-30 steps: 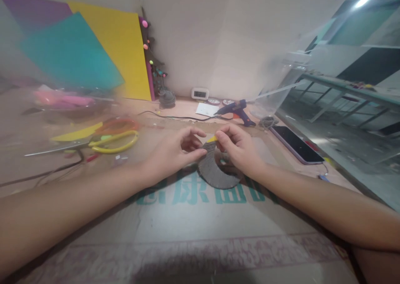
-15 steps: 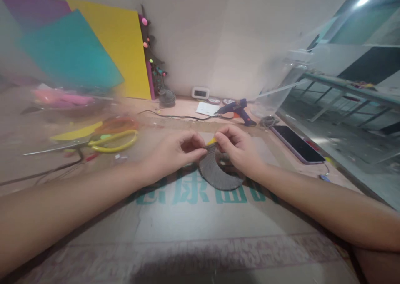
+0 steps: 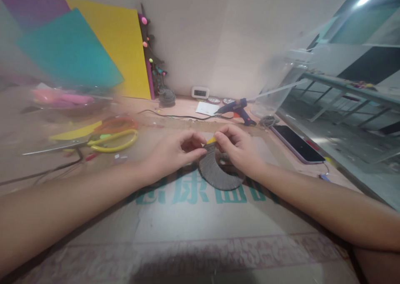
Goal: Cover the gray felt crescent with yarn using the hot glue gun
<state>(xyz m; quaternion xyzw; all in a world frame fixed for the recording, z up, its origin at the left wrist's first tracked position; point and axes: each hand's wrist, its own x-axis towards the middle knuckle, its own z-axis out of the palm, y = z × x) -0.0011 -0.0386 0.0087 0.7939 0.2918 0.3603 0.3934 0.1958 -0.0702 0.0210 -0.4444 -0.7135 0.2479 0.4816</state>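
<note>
A crescent [image 3: 215,173] with a grey, ribbed surface like wound yarn is held upright above the tabletop, its bare tip yellow. My right hand [image 3: 236,146] pinches that yellow tip between thumb and fingers and partly covers the crescent's right side. At the left edge, just below the tip, the thumb and fingertips of my left hand [image 3: 187,148] close on the grey winding. Whether a loose strand runs between those left fingertips is too small to tell.
Left lie yellow-handled scissors [image 3: 112,141], an orange-handled pair [image 3: 117,125] and a cable. Behind the hands are a blue glue gun [image 3: 234,108], a white card [image 3: 206,108] and a small digital clock [image 3: 200,93]. A phone [image 3: 296,144] rests near the right edge.
Both hands and the crescent stay almost in place. The view has shifted very slightly.
</note>
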